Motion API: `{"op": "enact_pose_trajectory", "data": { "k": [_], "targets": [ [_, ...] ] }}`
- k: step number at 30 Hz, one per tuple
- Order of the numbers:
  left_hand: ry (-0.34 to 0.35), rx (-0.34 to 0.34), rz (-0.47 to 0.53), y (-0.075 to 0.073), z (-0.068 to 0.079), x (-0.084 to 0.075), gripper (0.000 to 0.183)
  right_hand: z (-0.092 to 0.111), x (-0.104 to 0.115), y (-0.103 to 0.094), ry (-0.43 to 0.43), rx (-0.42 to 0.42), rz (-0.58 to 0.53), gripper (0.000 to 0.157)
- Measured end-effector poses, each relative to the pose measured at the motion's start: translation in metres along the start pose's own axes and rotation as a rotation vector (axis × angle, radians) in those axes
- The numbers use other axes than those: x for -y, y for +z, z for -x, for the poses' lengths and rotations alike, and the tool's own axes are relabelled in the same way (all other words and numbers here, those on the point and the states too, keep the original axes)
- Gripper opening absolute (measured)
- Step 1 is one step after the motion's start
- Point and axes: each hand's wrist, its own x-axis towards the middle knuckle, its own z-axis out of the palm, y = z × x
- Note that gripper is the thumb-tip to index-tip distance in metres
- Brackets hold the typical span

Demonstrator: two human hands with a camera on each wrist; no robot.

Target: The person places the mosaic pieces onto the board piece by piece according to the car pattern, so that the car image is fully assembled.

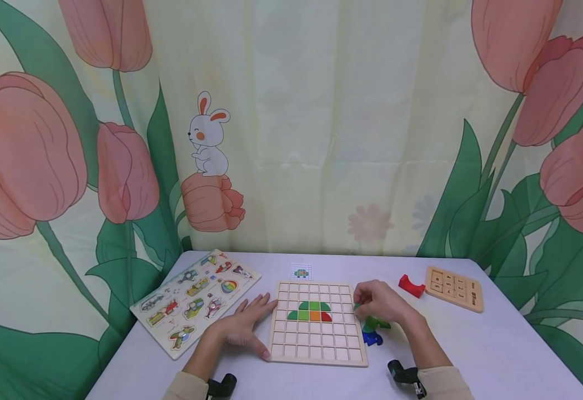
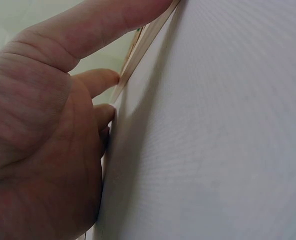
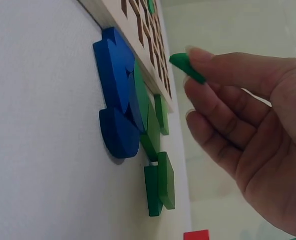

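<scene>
A wooden grid board (image 1: 318,364) lies flat mid-table. Green pieces (image 1: 313,306), an orange piece (image 1: 314,316) and a red piece (image 1: 326,317) form a small domed shape in its cells. My left hand (image 1: 244,325) touches the board's left side, fingers and thumb spread along the edge. Above the board's right edge, my right hand (image 1: 381,301) pinches a small green piece (image 3: 186,68) between thumb and fingers. Below that hand, loose green pieces (image 3: 165,181) and blue pieces (image 3: 114,75) lie beside the board, partly overlapping.
Behind the board lies a small picture card (image 1: 301,271). A picture puzzle board (image 1: 196,303) is at the left. To the right are red pieces (image 1: 411,286) and a wooden board with printed marks (image 1: 454,288). A printed curtain (image 1: 321,139) hangs behind the table.
</scene>
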Motion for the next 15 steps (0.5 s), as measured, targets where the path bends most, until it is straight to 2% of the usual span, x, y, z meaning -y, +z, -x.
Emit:
{"op": "enact_pose_trajectory", "data": {
  "k": [4, 10, 15],
  "targets": [
    [0.001, 0.002, 0.002, -0.0006, 0.0001, -0.0006, 0.127, 0.0004, 0.0034, -0.0015, -0.019, -0.037, -0.019, 0.015],
    [0.0, 0.002, -0.001, -0.0003, -0.0005, -0.0004, 0.127, 0.001, 0.0076, -0.0039, -0.033, -0.07, -0.063, 0.021],
    [-0.003, 0.003, 0.003, -0.0004, -0.0005, -0.0006, 0.127, -0.0016, 0.0095, -0.0016, -0.042, -0.11, -0.1, 0.017]
  ]
}}
